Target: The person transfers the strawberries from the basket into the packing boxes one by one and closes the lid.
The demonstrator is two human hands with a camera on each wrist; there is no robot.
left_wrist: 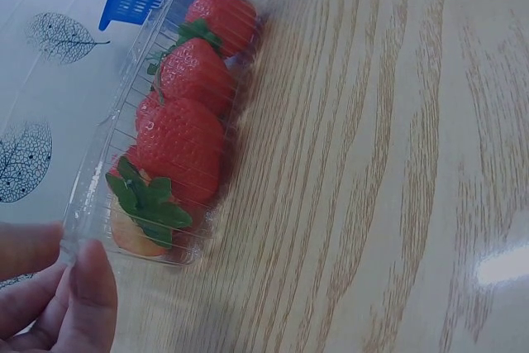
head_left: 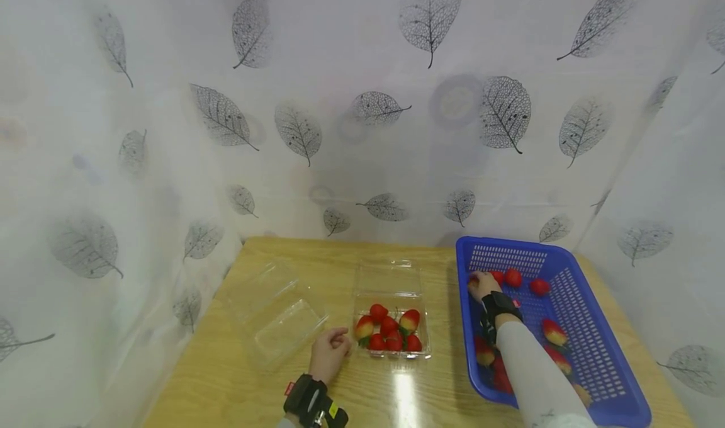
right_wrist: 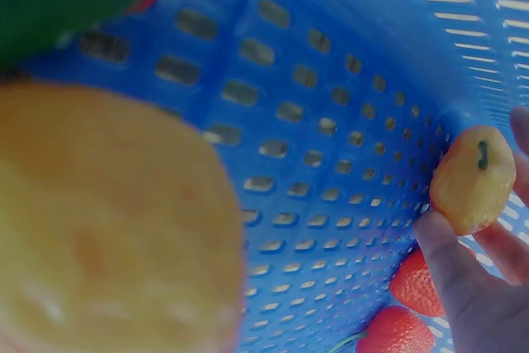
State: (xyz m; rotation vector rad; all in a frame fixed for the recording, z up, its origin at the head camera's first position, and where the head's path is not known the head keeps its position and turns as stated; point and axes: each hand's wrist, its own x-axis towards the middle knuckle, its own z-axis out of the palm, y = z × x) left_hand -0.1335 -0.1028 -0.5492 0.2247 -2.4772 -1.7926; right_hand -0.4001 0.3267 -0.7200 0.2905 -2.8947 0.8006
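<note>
A clear plastic box (head_left: 426, 346) with its lid laid back holds several red strawberries (head_left: 388, 326), some with pale yellow ends and green leaves. Beside its left edge is my left hand (head_left: 330, 354); in the left wrist view, thumb and forefinger pinch the box's rim at the corner. My right hand (head_left: 485, 284) reaches into the far left corner of a blue plastic basket (head_left: 600, 327). There its thumb and fingers grip a yellowish strawberry (right_wrist: 474, 179), stem end showing in the right wrist view. Red strawberries (right_wrist: 397, 332) lie close under that hand.
Left of the filled box lies a second clear plastic box (head_left: 289, 330), opened out on the wooden table (head_left: 226, 377). More strawberries (head_left: 554, 332) are scattered in the basket, partly behind the right sleeve. A leaf-printed curtain (head_left: 340, 56) hangs behind the table and along the sides.
</note>
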